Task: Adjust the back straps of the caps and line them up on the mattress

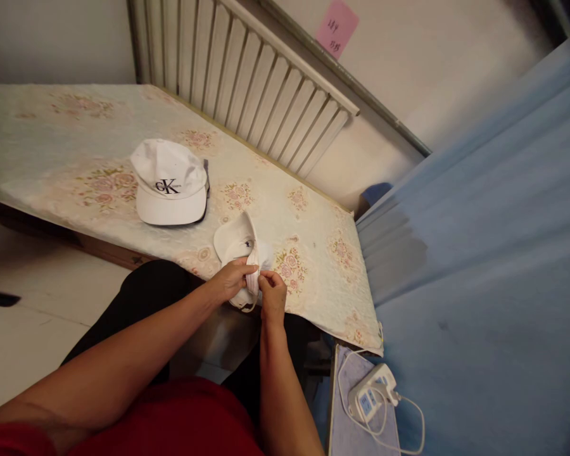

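Left hand and right hand pinch cap strap at mattress edge; second cap at 10 o'clock. Risk: grip slips, cap falls.

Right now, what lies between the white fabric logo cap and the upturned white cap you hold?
Head view: only bare floral cover separates the logo cap from the upturned cap held by left hand and right hand.

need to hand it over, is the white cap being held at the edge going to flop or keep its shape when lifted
Crown likely floppy: the held cap is bunched under the left hand and right hand. Brim probably stiffer, smoothly curved. Likely light, pinched by fingertips alone.
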Motion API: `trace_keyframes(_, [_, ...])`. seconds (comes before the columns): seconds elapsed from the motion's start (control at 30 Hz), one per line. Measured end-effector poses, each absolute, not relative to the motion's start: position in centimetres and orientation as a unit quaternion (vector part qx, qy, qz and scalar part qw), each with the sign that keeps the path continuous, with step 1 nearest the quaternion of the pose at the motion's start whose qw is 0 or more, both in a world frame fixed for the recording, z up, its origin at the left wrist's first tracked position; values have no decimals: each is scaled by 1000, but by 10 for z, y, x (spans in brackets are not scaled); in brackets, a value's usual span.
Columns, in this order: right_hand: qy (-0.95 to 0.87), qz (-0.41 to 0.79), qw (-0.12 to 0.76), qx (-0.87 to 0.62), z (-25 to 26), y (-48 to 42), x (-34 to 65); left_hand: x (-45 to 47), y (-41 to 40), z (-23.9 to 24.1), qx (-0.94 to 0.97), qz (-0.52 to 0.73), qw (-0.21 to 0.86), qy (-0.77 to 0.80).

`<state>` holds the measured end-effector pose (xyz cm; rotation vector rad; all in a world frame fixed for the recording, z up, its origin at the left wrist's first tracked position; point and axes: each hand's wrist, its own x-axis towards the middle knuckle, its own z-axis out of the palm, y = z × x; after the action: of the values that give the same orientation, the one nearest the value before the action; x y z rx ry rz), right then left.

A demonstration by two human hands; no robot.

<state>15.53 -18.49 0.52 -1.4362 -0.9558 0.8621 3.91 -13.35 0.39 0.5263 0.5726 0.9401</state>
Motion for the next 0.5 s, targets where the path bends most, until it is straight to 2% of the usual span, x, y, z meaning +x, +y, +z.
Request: trace_keyframes(0.5, [-413,368,564,-613,3,-186,156,41,-134,4,206,471,818,259])
